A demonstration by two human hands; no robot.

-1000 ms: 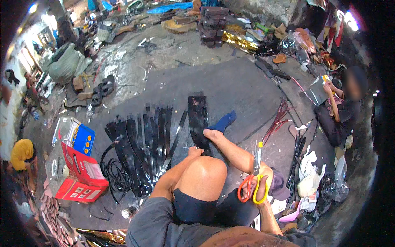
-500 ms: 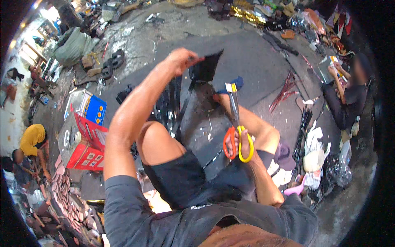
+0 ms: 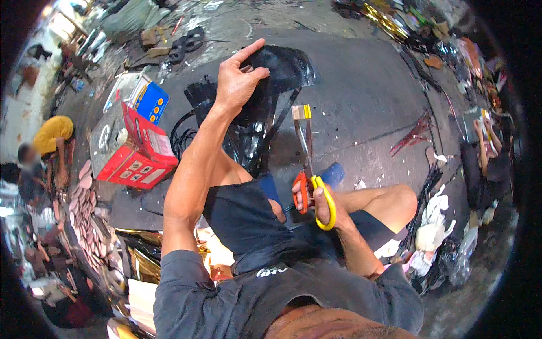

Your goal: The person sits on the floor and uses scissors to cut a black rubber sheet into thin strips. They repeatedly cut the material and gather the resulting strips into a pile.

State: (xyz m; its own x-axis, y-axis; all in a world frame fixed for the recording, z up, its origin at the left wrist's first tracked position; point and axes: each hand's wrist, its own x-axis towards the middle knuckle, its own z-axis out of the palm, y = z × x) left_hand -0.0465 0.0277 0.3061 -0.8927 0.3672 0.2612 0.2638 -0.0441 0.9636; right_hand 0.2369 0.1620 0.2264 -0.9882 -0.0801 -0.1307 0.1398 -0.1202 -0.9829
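My left hand [image 3: 240, 82] reaches forward over a pile of glossy black sheet pieces [image 3: 254, 127]. Its index finger points out and the thumb stands apart from it. Just beyond the fingers lies a dark, shiny black sheet [image 3: 288, 65]; whether the hand touches it is hard to tell. Scissors [image 3: 305, 141] with one orange and one yellow handle are in my right hand [image 3: 323, 206], above my folded legs. Their blades point forward, close together, with a tan and yellow wrapping [image 3: 302, 112] near the tips.
At my left stand a red and white box [image 3: 135, 164] and a blue and white box [image 3: 149, 101]. Pink flat pieces [image 3: 87, 209] are heaped further left, near a person in yellow [image 3: 53, 135]. Another person [image 3: 483, 152] sits at the right, past reddish strips [image 3: 412, 133].
The black sheet my left hand held up now lies lower, beyond the hand, whose index finger and thumb have spread. My legs have shifted. The scissors stay in my right hand.
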